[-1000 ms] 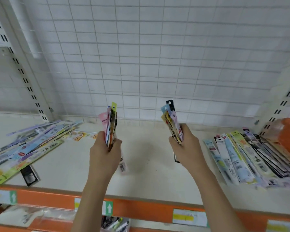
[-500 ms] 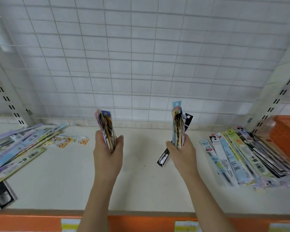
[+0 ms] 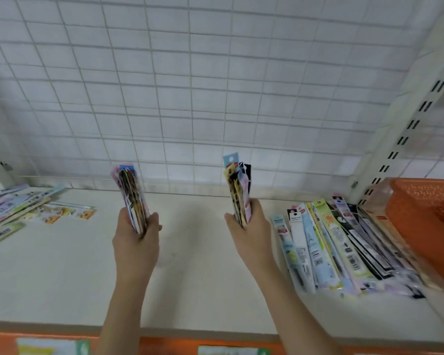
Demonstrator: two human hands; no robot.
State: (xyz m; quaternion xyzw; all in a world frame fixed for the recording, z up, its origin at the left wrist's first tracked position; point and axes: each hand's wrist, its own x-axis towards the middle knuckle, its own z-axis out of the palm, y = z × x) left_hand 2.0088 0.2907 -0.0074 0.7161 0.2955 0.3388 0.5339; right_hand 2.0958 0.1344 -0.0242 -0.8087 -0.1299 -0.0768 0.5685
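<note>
My left hand (image 3: 135, 243) grips an upright bundle of long narrow packets (image 3: 131, 193), pink and brown on their edges. My right hand (image 3: 250, 231) grips a second upright bundle of packets (image 3: 237, 185), topped by a light blue hang tab. Both hands are raised above the white shelf (image 3: 195, 272), about a forearm's width apart, their backs toward me. The lower ends of both bundles are hidden inside the fists.
A row of similar packets (image 3: 326, 242) lies on the shelf at the right, beside an orange basket (image 3: 426, 221). Another spread of packets (image 3: 13, 206) lies at the far left. A white wire grid (image 3: 190, 85) backs the shelf. The front edge is orange.
The view has tilted up and moved closer to the shelf. A black packet that hung below my right hand's bundle is now gathered in with the rest. Both hands stay raised.
</note>
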